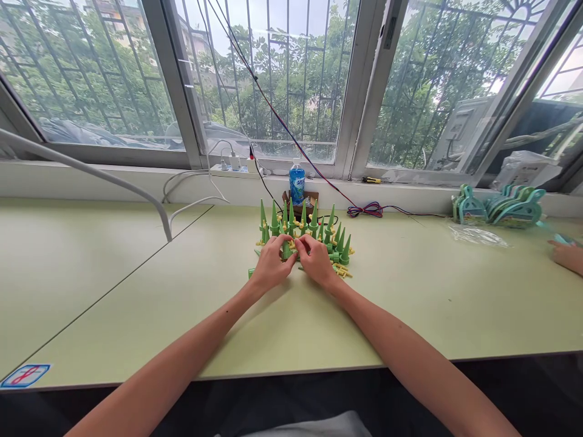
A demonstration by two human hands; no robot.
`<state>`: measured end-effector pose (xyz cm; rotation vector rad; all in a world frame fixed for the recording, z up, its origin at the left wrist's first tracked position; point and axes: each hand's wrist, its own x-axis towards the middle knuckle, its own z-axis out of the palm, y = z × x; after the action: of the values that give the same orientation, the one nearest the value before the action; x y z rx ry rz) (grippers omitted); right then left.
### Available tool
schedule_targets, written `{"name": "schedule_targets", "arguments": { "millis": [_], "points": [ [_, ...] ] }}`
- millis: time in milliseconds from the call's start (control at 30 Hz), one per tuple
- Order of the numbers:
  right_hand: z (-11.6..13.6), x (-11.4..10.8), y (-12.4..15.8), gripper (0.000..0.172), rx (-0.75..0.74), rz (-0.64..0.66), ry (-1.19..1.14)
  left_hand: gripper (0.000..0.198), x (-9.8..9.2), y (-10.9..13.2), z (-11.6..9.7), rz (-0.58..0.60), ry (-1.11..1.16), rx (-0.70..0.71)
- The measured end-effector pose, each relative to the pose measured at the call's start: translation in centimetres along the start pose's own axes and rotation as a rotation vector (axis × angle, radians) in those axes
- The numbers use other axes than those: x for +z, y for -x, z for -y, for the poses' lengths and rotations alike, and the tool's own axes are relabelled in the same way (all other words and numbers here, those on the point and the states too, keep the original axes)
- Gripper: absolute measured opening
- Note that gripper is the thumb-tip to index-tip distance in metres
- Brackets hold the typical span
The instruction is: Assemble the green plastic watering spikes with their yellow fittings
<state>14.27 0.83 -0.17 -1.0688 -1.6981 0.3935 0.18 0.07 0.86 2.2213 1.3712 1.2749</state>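
Both hands meet in front of a cluster of green plastic cone-shaped spikes, several of them upright, with small yellow fittings among them. My left hand is closed, its thumb and fingers around a green spike piece. Beside it, my right hand is pinched, with the fingertips at a small yellow fitting that nearly touches the left fingers; they partly hide it. Loose yellow fittings lie on the table just right of my right hand. A green cap-like piece lies left of my left hand.
Behind the spikes, a bottle of blue liquid stands by a small brown box. A bundled cable lies right of it. Teal and green clips stand farther right, near another person's hand. A grey hose arches at left.
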Motion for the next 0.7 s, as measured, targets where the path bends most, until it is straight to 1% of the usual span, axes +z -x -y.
{"name": "schedule_targets", "arguments": {
  "millis": [300,433,533,700],
  "points": [
    [-0.22,0.01,-0.03,0.043,-0.020,-0.019,0.005,0.027,0.04,0.05,0.12,0.009,-0.002,0.003],
    [-0.47,0.13,-0.01,0.048,0.006,-0.007,0.032,0.027,0.11,0.04,0.21,0.010,-0.013,0.007],
    [-0.45,0.21,0.05,0.043,0.013,-0.004,0.030,0.025,0.09,0.02,0.08,0.007,-0.012,0.005],
    [0.01,0.19,0.14,0.030,-0.024,0.013,-0.002,0.026,0.08,0.00,0.01,0.005,-0.015,-0.005]
  ]
}}
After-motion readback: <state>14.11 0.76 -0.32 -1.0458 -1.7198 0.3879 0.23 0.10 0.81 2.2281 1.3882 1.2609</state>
